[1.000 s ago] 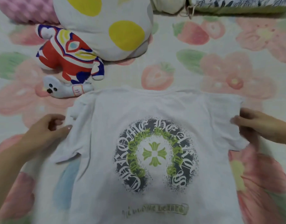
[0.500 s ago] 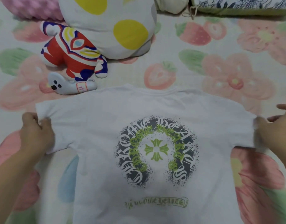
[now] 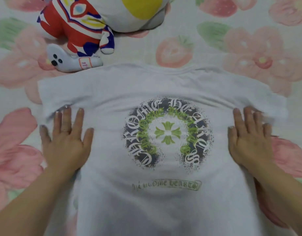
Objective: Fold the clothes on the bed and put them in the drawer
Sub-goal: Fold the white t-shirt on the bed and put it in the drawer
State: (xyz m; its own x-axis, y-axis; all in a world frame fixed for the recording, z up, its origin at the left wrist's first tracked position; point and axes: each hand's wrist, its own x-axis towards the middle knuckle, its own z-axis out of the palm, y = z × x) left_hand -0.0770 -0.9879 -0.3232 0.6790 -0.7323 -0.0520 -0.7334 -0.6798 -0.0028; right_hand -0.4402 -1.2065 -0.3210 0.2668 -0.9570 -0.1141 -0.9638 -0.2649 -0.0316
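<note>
A white T-shirt [image 3: 152, 87] lies spread flat on the bed, back side up, with a dark horseshoe of lettering and a green cross printed on it. Both sleeves are stretched out to the sides. My left hand [image 3: 65, 140] presses flat on the shirt's left side just below the sleeve, fingers straight and spread. On the shirt's right side, at the same height, my right hand [image 3: 249, 138] lies flat in the same way. Neither hand holds anything. No drawer is in view.
A red, white and blue plush toy [image 3: 75, 29] lies just beyond the shirt's left shoulder, against a white cushion with yellow spots [image 3: 140, 16]. The bedsheet [image 3: 249, 53] has pink flowers and strawberries.
My hands let go of the sleeve ends and moved inward. They now press flat on the shirt's body beside the print. The view has moved closer.
</note>
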